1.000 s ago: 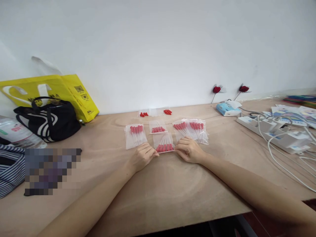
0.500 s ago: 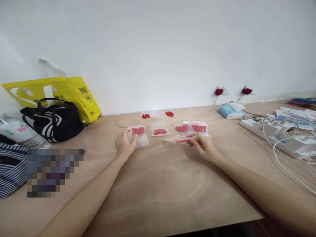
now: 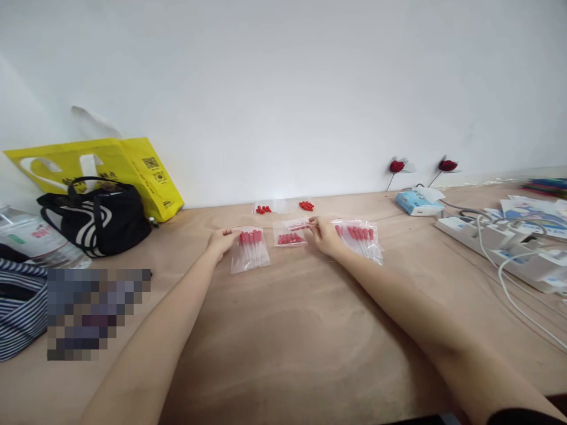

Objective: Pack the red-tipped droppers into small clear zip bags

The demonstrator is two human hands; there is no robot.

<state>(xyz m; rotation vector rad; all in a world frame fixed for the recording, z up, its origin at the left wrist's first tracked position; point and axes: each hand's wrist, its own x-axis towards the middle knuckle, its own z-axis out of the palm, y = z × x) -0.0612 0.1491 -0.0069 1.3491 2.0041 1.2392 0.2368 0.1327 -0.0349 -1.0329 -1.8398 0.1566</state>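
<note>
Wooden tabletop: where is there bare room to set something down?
Bare wood on the wooden tabletop lies near the front edge, between the forearms. Crowded: clear bags of red-capped droppers at the left hand and right hand; black striped handbag left; white power strips right.

— What's over on the left?
— A black bag [image 3: 100,215] against a yellow bag [image 3: 110,165], with a striped cloth [image 3: 20,313] nearer the table edge.
— And on the right?
— A power strip [image 3: 500,251] with white cables [image 3: 514,289], a blue tissue pack [image 3: 416,200], two red flowers [image 3: 396,167] by the wall, and papers [image 3: 531,206] beyond.
</note>
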